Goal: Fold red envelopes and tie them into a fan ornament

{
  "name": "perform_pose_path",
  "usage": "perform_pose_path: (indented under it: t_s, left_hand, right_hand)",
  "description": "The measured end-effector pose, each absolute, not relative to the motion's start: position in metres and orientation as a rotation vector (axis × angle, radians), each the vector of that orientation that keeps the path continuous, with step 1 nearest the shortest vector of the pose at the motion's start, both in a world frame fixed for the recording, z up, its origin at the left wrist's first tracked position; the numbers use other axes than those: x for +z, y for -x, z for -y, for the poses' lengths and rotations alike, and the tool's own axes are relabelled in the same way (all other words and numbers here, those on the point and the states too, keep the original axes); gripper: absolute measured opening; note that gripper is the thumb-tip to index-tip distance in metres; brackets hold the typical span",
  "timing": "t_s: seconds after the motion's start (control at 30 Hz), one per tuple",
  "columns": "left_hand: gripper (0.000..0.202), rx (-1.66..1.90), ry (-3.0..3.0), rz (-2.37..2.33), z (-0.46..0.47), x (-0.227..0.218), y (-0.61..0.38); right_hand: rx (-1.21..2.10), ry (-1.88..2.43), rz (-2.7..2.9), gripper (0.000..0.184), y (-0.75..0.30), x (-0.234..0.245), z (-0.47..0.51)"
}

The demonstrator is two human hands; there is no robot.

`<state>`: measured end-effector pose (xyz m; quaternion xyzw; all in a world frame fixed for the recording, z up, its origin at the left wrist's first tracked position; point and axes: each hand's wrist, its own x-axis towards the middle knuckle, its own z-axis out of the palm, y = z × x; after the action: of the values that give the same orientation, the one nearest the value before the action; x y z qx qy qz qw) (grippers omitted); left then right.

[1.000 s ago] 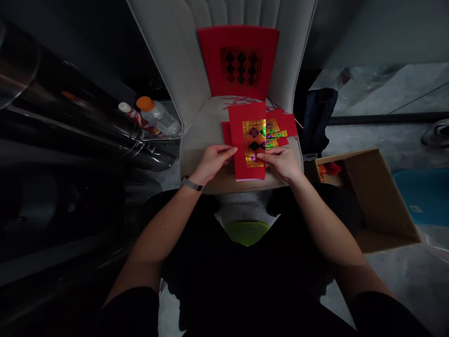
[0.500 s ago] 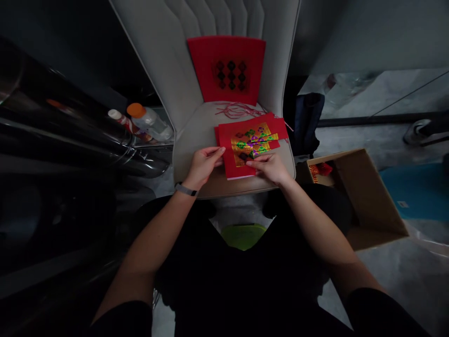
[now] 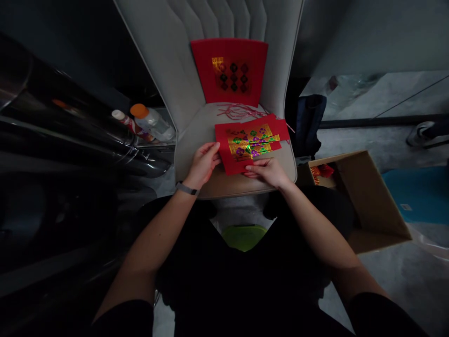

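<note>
A red paper sheet (image 3: 234, 161) with shiny gold, green and purple foil marks lies low over the seat of a pale padded chair (image 3: 196, 135). My left hand (image 3: 204, 161) pinches its left edge. My right hand (image 3: 268, 171) holds its near right edge with fingers pressed on it. Under it lie more red sheets (image 3: 277, 126) and some pink strings (image 3: 238, 111). Another red sheet (image 3: 229, 70) with a dark diamond pattern leans upright against the chair back.
Two bottles (image 3: 149, 121), one with an orange cap, lie left of the chair beside shiny dark tubes (image 3: 70, 135). An open cardboard box (image 3: 361, 196) with red items stands on the floor at right. A green object (image 3: 243, 234) sits below the seat's front edge.
The red foil sheet stood upright a second ago; both hands have lowered it nearly flat onto the pile. A gold glint now shows on the sheet at the chair back.
</note>
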<state>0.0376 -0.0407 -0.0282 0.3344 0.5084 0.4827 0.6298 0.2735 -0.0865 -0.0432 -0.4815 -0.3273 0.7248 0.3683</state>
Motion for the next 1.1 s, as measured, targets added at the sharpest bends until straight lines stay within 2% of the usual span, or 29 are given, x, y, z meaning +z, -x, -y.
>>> perform_pose_path:
  t_s: [0.13, 0.27, 0.37, 0.5, 0.57, 0.7, 0.83, 0.97, 1.1]
  left_hand:
    - [0.041, 1.147, -0.699, -1.095, 0.041, -0.031, -0.044]
    - [0.049, 1.167, -0.784, -1.119, 0.039, -0.029, -0.047]
    - [0.051, 1.055, -0.982, -1.142, 0.017, -0.015, -0.047]
    - [0.049, 0.616, -1.541, -1.009, -0.05, 0.004, -0.07]
    - [0.048, 0.464, -1.886, -1.012, -0.083, 0.005, -0.088]
    - [0.066, 0.168, -2.259, -1.277, -0.108, -0.009, -0.11]
    - [0.087, -0.067, -2.364, -1.373, -0.079, -0.018, -0.102]
    - [0.101, -0.126, -2.416, -1.41, -0.049, -0.016, -0.094]
    - [0.126, -0.163, -2.4, -1.454, -0.039, -0.021, -0.089]
  right_hand:
    - [1.871, 1.212, 0.859, 0.045, -0.262, -0.049, 0.092]
    - [1.833, 1.215, 1.246, 0.044, -0.265, -0.038, 0.089]
    - [1.518, 1.275, 1.403, 0.05, -0.296, -0.023, 0.067]
    - [0.927, 1.504, 1.101, 0.051, -0.355, -0.026, 0.023]
    - [0.823, 1.578, 1.073, 0.05, -0.372, -0.038, 0.004]
    - [0.763, 1.707, 1.213, 0.041, -0.368, -0.061, -0.011]
    - [0.658, 1.766, 1.345, 0.04, -0.349, -0.064, -0.012]
    - [0.661, 1.738, 1.38, 0.039, -0.342, -0.057, -0.012]
    - [0.704, 1.855, 1.342, 0.049, -0.344, -0.057, -0.01]
